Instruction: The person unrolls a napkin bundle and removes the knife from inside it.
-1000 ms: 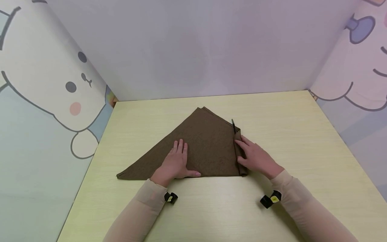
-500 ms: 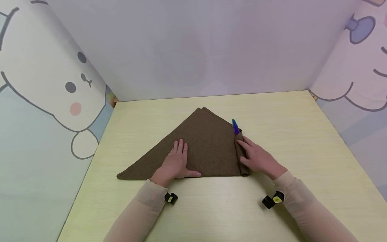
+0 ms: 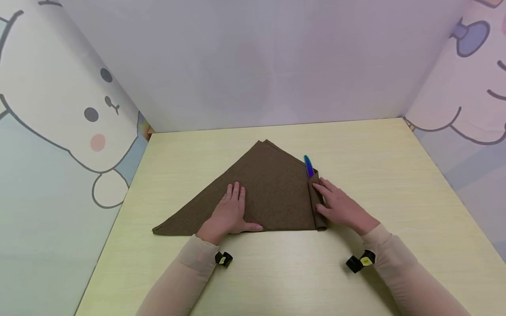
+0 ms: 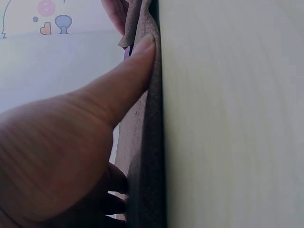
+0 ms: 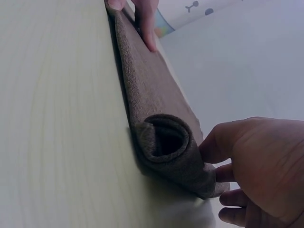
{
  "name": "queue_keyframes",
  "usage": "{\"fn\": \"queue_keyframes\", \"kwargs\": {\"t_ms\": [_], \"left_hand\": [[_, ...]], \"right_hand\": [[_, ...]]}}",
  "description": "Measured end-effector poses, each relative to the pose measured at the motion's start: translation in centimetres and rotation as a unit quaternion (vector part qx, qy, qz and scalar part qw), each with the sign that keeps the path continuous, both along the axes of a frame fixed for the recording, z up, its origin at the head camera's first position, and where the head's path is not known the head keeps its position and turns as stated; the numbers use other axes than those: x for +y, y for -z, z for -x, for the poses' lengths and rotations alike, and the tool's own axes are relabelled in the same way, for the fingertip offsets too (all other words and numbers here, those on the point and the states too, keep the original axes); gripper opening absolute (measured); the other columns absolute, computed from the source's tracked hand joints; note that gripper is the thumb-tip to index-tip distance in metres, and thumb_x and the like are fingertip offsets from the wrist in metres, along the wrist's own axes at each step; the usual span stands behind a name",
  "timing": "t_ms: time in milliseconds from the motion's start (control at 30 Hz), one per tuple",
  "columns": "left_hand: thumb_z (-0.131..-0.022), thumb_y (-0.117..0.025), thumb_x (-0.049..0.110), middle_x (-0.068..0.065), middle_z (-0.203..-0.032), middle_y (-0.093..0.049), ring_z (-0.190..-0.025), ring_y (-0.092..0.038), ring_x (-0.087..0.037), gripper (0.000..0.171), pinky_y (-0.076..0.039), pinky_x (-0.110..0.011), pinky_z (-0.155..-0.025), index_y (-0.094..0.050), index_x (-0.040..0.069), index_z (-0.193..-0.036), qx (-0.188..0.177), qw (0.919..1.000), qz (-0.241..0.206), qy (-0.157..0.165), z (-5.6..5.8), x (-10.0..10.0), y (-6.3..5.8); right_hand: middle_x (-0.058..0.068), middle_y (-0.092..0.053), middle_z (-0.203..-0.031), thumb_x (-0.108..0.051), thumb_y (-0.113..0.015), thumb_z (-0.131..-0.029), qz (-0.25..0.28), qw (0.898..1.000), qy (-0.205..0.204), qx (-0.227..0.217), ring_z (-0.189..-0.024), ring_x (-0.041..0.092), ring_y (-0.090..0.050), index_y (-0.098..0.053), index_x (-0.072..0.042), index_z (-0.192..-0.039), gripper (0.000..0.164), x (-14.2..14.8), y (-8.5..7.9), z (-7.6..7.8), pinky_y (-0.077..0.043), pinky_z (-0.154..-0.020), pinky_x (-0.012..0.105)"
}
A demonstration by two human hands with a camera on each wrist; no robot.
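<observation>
A brown cloth [image 3: 272, 188] lies folded in a triangular shape, its right end turned into a small roll [image 3: 318, 210]. Out of the roll's far end sticks a slim, shiny blue-green blade [image 3: 309, 166], like that of a table knife; the rest is hidden inside. My left hand [image 3: 229, 215] rests flat on the cloth, fingers straight, with the thumb [image 4: 135, 64] along the near edge. My right hand [image 3: 340, 204] holds the roll from the right, fingers curved over it. In the right wrist view the roll's near end [image 5: 166, 137] shows a hollow spiral.
The pale wooden table [image 3: 395, 184] spreads around the cloth on all sides. A plain light wall [image 3: 272, 66] rises at its back edge. Panels with cartoon animals flank the left [image 3: 59, 109] and right [image 3: 454, 87]. Each wrist wears a small black camera.
The right hand and the roll have shifted slightly right. More of the blade shows, and it has turned from dark to shiny blue-green. The left hand has stayed in place.
</observation>
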State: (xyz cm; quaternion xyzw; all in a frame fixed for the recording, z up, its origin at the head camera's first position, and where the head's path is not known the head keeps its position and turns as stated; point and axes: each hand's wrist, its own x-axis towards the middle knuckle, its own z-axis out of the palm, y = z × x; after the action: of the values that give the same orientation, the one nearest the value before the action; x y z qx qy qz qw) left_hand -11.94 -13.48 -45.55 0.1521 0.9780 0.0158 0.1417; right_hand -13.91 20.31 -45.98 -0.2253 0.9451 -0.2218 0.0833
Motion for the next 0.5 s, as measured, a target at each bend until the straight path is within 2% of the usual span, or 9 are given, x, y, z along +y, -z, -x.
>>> {"fn": "queue_keyframes", "kwargs": {"t_ms": [233, 500], "left_hand": [[-0.065, -0.056, 0.086, -0.024, -0.158, -0.001, -0.145, -0.001, -0.040, 0.132, -0.020, -0.046, -0.114, -0.012, -0.002, -0.152, -0.004, 1.0000, -0.001, 0.000, -0.2, -0.1, -0.2], [-0.066, -0.055, 0.086, -0.024, -0.158, -0.001, -0.145, -0.002, -0.040, 0.131, -0.021, -0.046, -0.114, -0.012, -0.002, -0.152, -0.005, 1.0000, 0.003, 0.001, -0.1, 0.0, -0.3]], "right_hand": [[0.029, -0.027, -0.150, -0.021, -0.066, -0.090, 0.013, 0.998, -0.023, 0.065, -0.136, 0.046, -0.029, -0.043, 0.006, -0.141, 0.062, -1.1, -0.4, -0.5, -0.031, -0.103, 0.060], [0.022, -0.028, -0.153, -0.034, -0.069, -0.088, -0.050, 0.993, -0.048, 0.093, -0.142, 0.041, -0.020, -0.047, 0.002, -0.140, 0.067, -2.6, -0.4, -0.5, -0.027, -0.102, 0.066]]}}
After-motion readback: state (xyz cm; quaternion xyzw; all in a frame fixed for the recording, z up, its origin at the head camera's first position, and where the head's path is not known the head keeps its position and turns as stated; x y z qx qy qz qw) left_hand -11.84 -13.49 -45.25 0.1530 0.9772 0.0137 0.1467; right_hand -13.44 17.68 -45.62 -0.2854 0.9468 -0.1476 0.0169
